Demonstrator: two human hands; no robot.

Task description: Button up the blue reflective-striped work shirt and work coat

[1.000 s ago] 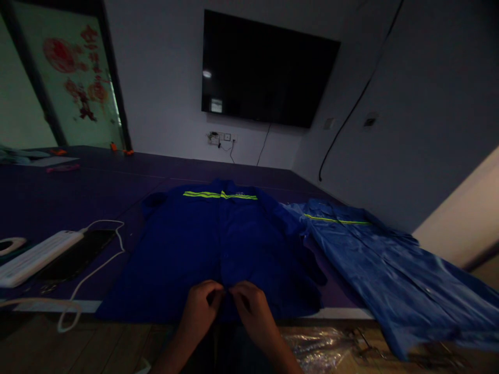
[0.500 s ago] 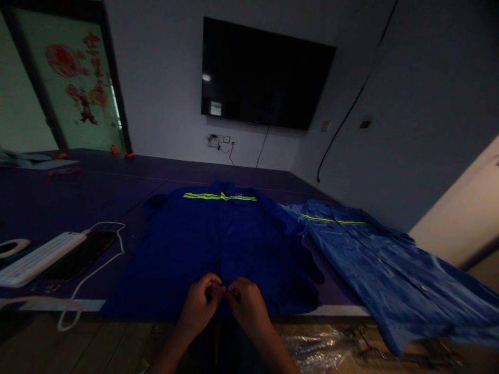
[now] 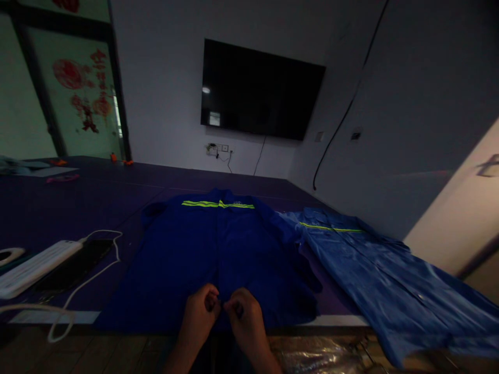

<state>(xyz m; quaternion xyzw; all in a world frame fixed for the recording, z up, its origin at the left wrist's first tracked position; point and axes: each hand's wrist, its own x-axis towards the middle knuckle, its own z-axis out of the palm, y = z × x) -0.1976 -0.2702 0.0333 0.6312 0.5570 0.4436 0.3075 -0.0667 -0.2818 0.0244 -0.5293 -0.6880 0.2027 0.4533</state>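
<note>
A dark blue work jacket point(image 3: 195, 254) with a yellow reflective stripe lies flat on the purple table point(image 3: 78, 197), its hem at the near edge. My left hand point(image 3: 199, 310) and my right hand point(image 3: 244, 314) sit side by side at the middle of the hem, where the front opening runs. Both hands are closed in a pinch on the jacket's front edges. What lies between the fingertips is too dark to make out.
A lighter blue jacket point(image 3: 374, 265) lies to the right, hanging over the table edge. At the left are a white power strip point(image 3: 35, 265), a dark phone point(image 3: 74, 264) and a white cable point(image 3: 83, 283). A television point(image 3: 259, 91) hangs on the far wall. Clear plastic point(image 3: 319, 356) lies below the table.
The view has tilted down slightly, so the room sits lower in the picture. Both hands stay pinched together at the jacket's hem, shifted a little toward me.
</note>
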